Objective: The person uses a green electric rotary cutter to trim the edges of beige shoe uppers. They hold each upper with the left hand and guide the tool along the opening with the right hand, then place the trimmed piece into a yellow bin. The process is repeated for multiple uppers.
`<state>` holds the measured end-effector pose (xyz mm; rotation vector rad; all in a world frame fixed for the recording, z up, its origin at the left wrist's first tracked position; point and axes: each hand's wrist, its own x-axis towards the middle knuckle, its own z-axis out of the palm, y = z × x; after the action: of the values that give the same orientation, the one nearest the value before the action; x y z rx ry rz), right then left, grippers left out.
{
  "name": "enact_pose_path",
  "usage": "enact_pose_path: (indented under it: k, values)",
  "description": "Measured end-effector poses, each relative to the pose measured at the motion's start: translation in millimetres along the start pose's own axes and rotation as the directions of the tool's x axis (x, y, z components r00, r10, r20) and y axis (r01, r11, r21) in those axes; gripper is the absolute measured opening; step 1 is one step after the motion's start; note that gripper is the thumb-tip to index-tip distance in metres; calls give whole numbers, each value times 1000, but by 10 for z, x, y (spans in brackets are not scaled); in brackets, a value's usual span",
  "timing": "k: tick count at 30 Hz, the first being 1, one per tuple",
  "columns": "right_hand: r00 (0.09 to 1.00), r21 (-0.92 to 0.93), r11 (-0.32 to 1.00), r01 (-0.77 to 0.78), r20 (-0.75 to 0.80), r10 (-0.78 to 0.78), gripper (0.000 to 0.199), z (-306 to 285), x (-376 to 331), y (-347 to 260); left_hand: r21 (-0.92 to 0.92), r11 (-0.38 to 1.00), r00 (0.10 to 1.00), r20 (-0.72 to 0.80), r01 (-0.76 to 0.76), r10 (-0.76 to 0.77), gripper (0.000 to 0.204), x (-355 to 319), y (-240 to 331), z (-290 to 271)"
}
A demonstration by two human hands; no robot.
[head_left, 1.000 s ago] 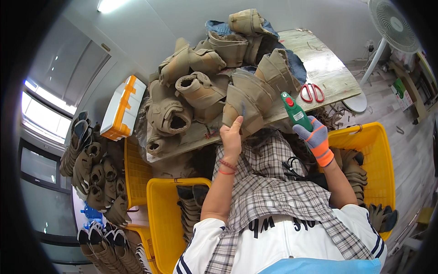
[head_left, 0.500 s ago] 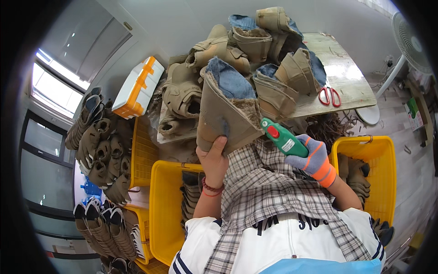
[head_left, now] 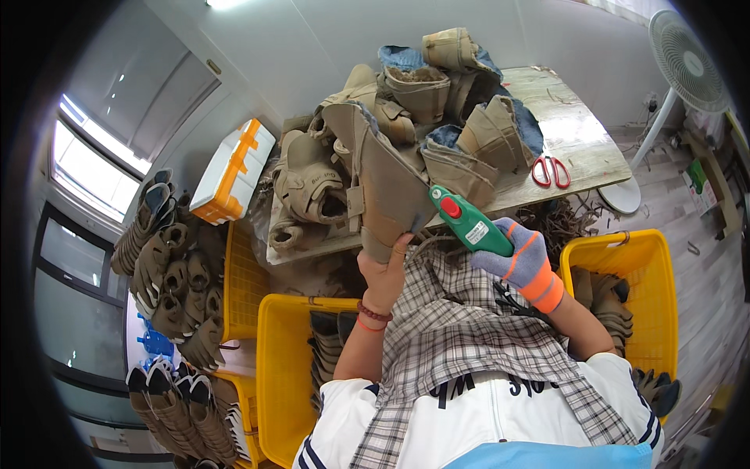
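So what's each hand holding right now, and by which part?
The left hand grips a tan boot upper by its lower edge. The gloved right hand holds a green handheld tool by its rear end.

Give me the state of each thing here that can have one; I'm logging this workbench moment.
left hand: bare, gripping the tan boot upper.
tan boot upper: lifted, held upright.
right hand: gloved, gripping the green tool.
green tool: held, tip at the boot upper.
red scissors: lying shut on the table.
yellow crates: open, holding boot parts.
fan: standing; running or not, cannot tell.
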<state>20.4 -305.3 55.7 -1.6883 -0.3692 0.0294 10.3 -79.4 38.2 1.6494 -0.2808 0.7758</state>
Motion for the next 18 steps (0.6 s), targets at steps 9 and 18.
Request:
enact_pose_path:
  k: [9, 18]
  values:
    - [995, 21, 1000, 15, -101, -13, 44, -11, 125, -78, 450, 810, 905, 364, -376, 218, 24, 28, -239, -58]
    - [995, 174, 981, -84, -44, 93, 39, -117, 197, -215, 496, 764, 904, 326, -413, 277, 30, 37, -253, 15]
